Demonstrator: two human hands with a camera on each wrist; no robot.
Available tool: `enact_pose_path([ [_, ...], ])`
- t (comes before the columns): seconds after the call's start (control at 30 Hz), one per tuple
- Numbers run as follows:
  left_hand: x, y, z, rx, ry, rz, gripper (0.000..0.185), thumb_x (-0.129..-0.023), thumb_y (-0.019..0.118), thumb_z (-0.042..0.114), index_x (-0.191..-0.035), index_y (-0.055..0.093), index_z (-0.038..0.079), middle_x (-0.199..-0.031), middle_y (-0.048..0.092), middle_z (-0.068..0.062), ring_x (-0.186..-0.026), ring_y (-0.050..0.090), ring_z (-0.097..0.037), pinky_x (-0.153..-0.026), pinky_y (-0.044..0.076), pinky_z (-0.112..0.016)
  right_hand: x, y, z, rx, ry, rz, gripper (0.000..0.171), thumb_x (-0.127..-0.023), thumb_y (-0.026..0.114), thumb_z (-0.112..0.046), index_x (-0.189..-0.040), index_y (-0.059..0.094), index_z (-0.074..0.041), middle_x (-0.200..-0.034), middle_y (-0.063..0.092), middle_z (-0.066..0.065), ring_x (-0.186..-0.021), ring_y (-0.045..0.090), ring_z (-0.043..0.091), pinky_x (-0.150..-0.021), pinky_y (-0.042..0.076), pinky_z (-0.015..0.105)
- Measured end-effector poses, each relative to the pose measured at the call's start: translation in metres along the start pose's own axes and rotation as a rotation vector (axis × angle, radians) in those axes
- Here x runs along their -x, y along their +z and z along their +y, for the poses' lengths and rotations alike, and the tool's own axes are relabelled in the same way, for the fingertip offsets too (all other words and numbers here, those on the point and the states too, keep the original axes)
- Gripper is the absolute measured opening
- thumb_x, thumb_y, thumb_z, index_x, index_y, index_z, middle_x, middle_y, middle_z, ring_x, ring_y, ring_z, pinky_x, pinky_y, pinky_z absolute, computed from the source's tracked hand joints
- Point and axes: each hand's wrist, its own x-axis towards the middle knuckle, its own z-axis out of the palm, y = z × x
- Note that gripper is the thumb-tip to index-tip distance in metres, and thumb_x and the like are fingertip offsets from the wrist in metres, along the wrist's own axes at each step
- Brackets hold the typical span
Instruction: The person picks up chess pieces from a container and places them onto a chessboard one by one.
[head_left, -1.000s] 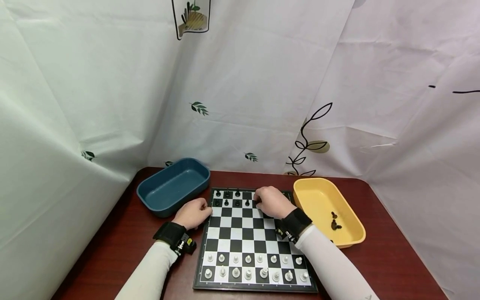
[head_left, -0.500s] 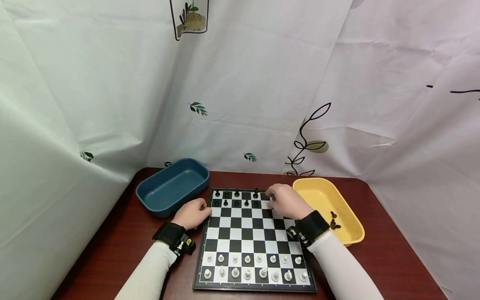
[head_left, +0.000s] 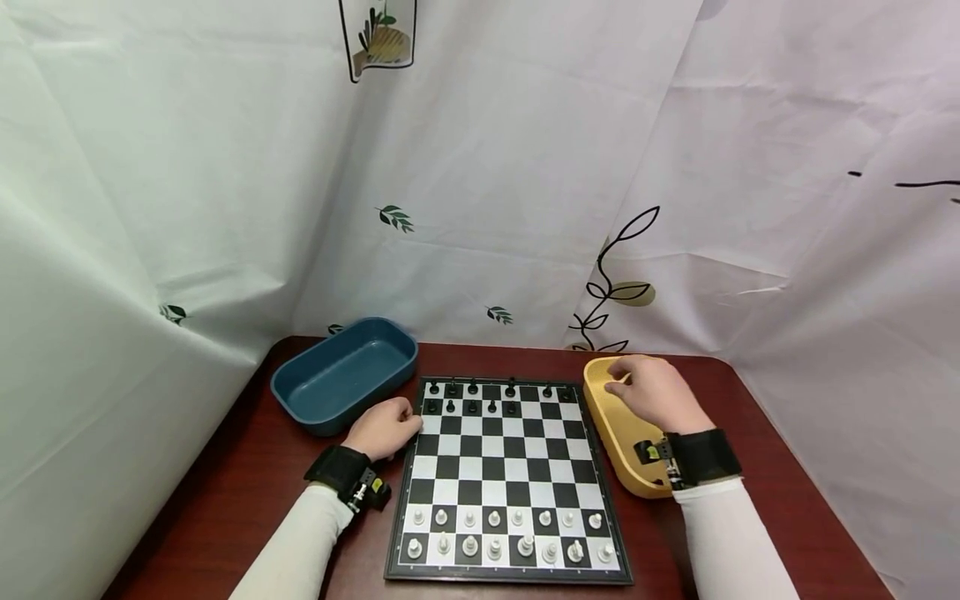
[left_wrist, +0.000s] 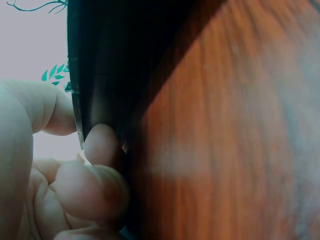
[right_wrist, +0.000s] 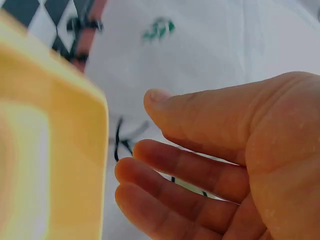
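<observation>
The right hand (head_left: 651,390) hovers over the yellow tray (head_left: 626,442) just right of the chessboard (head_left: 504,483), fingers loosely spread and holding nothing, while the left hand (head_left: 386,427) curls its fingers against the chessboard's left edge on the worktop (head_left: 225,492).

No readable text, labels, brands or numbers, only leaf prints on curtains

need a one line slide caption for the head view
Right hand open above the yellow tray, left hand at the chessboard edge.
</observation>
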Motion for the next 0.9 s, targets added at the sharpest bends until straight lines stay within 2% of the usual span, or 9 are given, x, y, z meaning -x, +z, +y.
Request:
enact_pose_path([
  [0.23, 0.000, 0.000, -0.001, 0.003, 0.008, 0.002, 0.024, -0.102, 0.064, 0.028, -0.083, 0.061, 0.015, -0.063, 0.056, -0.004, -0.045, 0.056, -0.022, -0.050, 0.043, -0.036, 0.015, -0.016, 0.024, 0.073, 0.092, -0.069, 0.029, -0.095, 0.084, -0.013, -0.118, 0.079, 0.004, -0.108, 0.080, 0.020, -0.094, 0.076, 0.038, -0.081, 0.059, 0.059],
  [0.53, 0.000, 0.000, -0.001, 0.009, -0.012, -0.004, 0.024, -0.102, 0.064, 0.029, -0.083, 0.061, 0.015, -0.064, 0.056, -0.003, -0.045, 0.056, -0.022, -0.050, 0.042, -0.036, 0.024, -0.013, 0.036, 0.125, 0.158, -0.142, 0.035, -0.086, 0.083, -0.010, -0.117, 0.079, 0.006, -0.110, 0.079, 0.026, -0.084, 0.072, 0.032, -0.075, 0.060, 0.057],
  [0.6, 0.000, 0.001, -0.001, 0.006, -0.015, -0.006, 0.024, -0.102, 0.064, 0.029, -0.083, 0.061, 0.015, -0.064, 0.057, -0.003, -0.045, 0.056, -0.022, -0.050, 0.042, -0.036, 0.026, -0.011, 0.038, 0.126, 0.182, -0.155, 0.026, -0.084, 0.080, -0.008, -0.108, 0.080, 0.002, -0.098, 0.077, 0.021, -0.077, 0.067, 0.029, -0.067, 0.056, 0.051],
  [0.7, 0.001, 0.001, -0.001, 0.000, -0.011, -0.004, 0.023, -0.102, 0.064, 0.029, -0.083, 0.061, 0.016, -0.064, 0.057, -0.003, -0.045, 0.056, -0.022, -0.050, 0.042, -0.036, 0.028, -0.008, 0.041, 0.137, 0.215, -0.184, 0.004, -0.081, 0.072, -0.003, -0.083, 0.072, -0.006, -0.076, 0.066, 0.010, -0.066, 0.057, 0.025, -0.056, 0.045, 0.041],
  [0.8, 0.001, 0.001, -0.001, 0.000, -0.010, -0.001, 0.023, -0.102, 0.064, 0.029, -0.083, 0.061, 0.016, -0.064, 0.057, -0.004, -0.045, 0.056, -0.022, -0.050, 0.042, -0.036, 0.029, -0.005, 0.041, 0.160, 0.243, -0.203, 0.016, -0.081, 0.065, 0.000, -0.072, 0.061, -0.013, -0.067, 0.054, 0.004, -0.062, 0.052, 0.024, -0.052, 0.039, 0.039],
  [0.9, 0.001, 0.001, -0.001, 0.003, -0.009, 0.003, 0.023, -0.102, 0.065, 0.028, -0.083, 0.061, 0.015, -0.063, 0.057, -0.003, -0.045, 0.056, -0.022, -0.049, 0.042, -0.036, 0.029, -0.004, 0.039, 0.183, 0.260, -0.211, 0.015, -0.083, 0.063, 0.001, -0.075, 0.064, -0.011, -0.070, 0.059, 0.006, -0.063, 0.055, 0.026, -0.051, 0.044, 0.044],
])
